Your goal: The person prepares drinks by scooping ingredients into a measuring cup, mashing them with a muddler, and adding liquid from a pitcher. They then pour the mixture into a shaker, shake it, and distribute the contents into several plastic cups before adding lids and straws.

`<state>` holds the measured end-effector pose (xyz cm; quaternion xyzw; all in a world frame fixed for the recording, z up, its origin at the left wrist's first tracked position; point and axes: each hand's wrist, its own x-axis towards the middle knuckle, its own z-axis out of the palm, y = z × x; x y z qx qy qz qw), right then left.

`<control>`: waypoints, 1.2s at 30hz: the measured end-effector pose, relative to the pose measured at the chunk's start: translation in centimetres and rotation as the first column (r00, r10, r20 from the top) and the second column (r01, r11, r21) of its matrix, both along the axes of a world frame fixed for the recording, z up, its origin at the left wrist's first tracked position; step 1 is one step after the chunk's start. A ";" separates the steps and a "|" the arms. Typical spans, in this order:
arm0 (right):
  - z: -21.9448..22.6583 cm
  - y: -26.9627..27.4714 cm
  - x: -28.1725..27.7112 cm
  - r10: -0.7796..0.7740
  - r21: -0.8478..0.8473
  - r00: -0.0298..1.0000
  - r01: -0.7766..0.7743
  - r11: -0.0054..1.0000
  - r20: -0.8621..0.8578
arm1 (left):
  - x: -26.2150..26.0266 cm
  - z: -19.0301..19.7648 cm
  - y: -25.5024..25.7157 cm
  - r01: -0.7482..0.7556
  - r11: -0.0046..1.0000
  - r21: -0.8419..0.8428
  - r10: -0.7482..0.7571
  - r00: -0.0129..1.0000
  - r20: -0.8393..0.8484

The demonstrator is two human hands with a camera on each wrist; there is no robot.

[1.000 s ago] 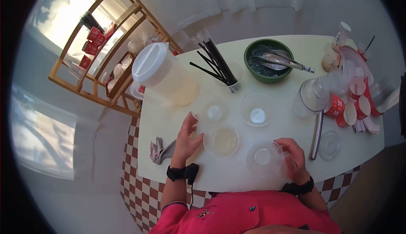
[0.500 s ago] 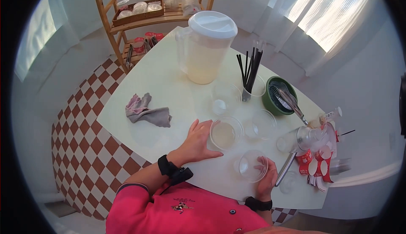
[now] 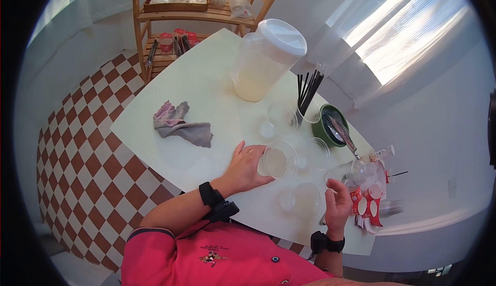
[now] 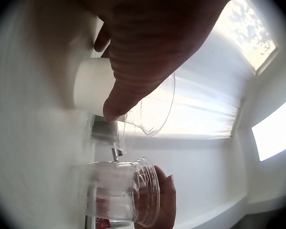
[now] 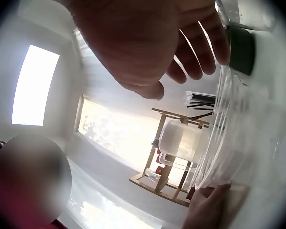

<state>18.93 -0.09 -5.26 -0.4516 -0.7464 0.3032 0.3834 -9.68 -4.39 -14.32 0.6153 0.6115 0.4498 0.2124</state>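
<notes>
In the head view my left hand [image 3: 245, 167] is at the left side of a clear plastic cup [image 3: 279, 159] that has cloudy liquid in it. The thumb and fingers are curved round its wall; in the left wrist view the hand hides part of this cup [image 4: 93, 88]. My right hand [image 3: 338, 206] is raised to the right of a second clear cup [image 3: 306, 201], its fingers loosely bent and holding nothing. The right wrist view shows its fingers [image 5: 190, 52] spread apart above the cup rims.
Two more clear cups [image 3: 281, 118] stand farther back. Behind them are a lidded pitcher [image 3: 266, 61], black straws [image 3: 308, 95] and a green bowl [image 3: 326, 130] with utensils. A grey cloth [image 3: 183, 126] lies left; red and white paper pieces [image 3: 368, 208] lie right.
The head view has swung round. My right hand has let go of the near right cup and moved off to its right. My left hand has closed in around the cup with liquid.
</notes>
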 end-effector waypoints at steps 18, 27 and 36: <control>11.8 2.5 -5.9 0.258 0.382 0.904 -0.384 0.841 0.341 | -6.2 5.2 -3.6 -0.089 0.978 0.189 0.083 0.996 0.037; 16.2 13.8 -20.4 0.283 0.459 0.753 -0.606 0.650 0.594 | -16.8 11.2 11.5 -0.461 0.735 0.498 0.498 0.865 0.066; 16.8 22.3 -28.8 0.393 0.265 0.592 -0.732 0.628 0.703 | -16.7 10.4 16.6 -0.394 0.867 0.304 0.217 0.849 0.482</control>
